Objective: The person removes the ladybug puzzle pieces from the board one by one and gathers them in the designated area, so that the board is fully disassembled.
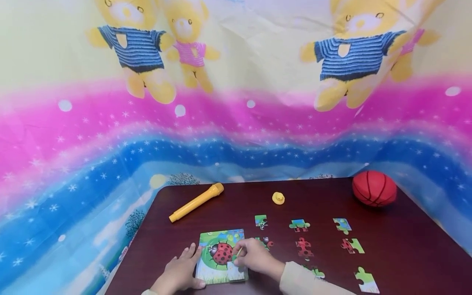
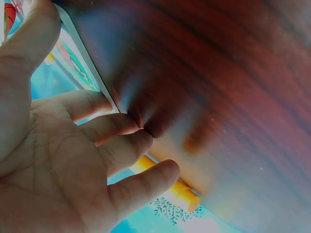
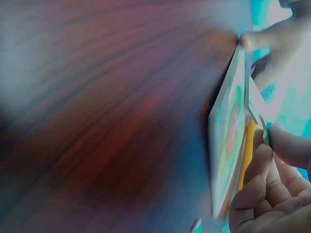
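A square puzzle board [image 1: 212,275] with a ladybug picture lies near the table's front edge. Along its left side my left hand [image 1: 180,268] rests with fingers extended, thumb by the lower left corner; the left wrist view shows the fingertips right at the board's edge. Over the board's right part, my right hand [image 1: 256,259] pinches a thin puzzle piece [image 3: 256,99] between thumb and fingers. The piece is tilted above the board in the right wrist view, and the fingers hide part of it.
Loose puzzle pieces lie in rows to the right, among them a red spotted one [image 1: 304,247] and a corner piece [image 1: 366,280]. Farther back are a yellow toy microphone [image 1: 197,203], a small yellow duck [image 1: 278,198] and a red ball [image 1: 374,188]. A printed curtain [image 1: 236,119] hangs behind the table.
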### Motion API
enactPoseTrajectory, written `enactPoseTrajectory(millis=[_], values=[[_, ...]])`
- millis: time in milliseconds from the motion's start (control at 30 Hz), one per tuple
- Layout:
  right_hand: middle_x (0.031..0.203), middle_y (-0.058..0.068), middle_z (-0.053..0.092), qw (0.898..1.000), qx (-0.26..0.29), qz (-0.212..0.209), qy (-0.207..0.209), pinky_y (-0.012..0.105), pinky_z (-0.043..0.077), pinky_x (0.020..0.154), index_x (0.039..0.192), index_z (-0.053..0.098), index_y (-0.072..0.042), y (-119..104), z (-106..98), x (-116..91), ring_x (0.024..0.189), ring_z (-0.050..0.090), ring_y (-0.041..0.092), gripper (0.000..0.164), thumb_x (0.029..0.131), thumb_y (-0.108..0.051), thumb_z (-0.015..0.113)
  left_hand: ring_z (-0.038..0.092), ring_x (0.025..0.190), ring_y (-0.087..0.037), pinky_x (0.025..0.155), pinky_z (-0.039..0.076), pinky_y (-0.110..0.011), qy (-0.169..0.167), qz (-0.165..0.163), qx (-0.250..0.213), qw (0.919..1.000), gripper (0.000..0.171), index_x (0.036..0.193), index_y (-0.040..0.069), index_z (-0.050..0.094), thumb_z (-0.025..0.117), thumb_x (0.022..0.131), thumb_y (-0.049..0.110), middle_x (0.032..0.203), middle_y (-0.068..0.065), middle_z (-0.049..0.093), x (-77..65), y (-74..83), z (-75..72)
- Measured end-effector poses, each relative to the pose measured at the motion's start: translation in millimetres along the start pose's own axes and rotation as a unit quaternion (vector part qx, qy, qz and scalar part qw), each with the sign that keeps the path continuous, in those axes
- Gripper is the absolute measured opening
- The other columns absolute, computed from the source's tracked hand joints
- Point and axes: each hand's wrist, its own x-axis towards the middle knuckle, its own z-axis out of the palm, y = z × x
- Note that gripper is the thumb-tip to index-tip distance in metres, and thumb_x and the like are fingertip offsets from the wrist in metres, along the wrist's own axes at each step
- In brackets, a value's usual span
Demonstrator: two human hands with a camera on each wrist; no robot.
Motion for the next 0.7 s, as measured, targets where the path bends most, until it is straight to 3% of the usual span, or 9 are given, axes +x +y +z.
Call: enactPoseTrajectory(millis=[167, 367, 700], values=[[0.066, -0.005, 0.061, 0.999, -0.035, 0.009, -0.006, 0.028, 0.048, 0.058, 0.080, 0.069, -0.011, 14.0, -23.8, -9.6, 0.061, 0.057, 0.009, 0.013, 0.072, -0.006, 0.078, 0.027, 0.137, -0.041, 0.100, 0.023, -0.067, 0.006, -0.003, 0.010, 0.9999, 0.105, 0.145, 0.007, 0.037, 0.080, 0.060, 0.052, 0.150, -0.021, 0.029, 0.0, 0.2, -5.6], [0.060, -0.008, 0.060, 0.997, -0.071, 0.006, -0.016, 0.025, 0.045, 0.054, 0.074, 0.067, -0.012, 25.7, -38.2, -23.1, 0.055, 0.055, 0.006, 0.013, 0.069, -0.005, 0.078, 0.023, 0.138, -0.041, 0.101, 0.020, -0.068, -0.001, -0.005, 0.017, 0.9998, 0.106, 0.145, 0.007, 0.036, 0.079, 0.060, 0.054, 0.150, -0.022, 0.029, -1.4, 0.1, -6.5], [0.054, -0.011, 0.048, 0.983, -0.178, -0.032, 0.031, 0.022, 0.039, 0.049, 0.069, 0.064, -0.012, 33.9, -47.4, -34.9, 0.049, 0.041, 0.001, 0.016, 0.066, 0.000, 0.073, 0.024, 0.138, -0.041, 0.100, 0.022, -0.068, -0.003, -0.002, 0.026, 0.9997, 0.105, 0.145, 0.006, 0.036, 0.079, 0.062, 0.053, 0.150, -0.022, 0.029, -1.2, 5.7, -2.8]])
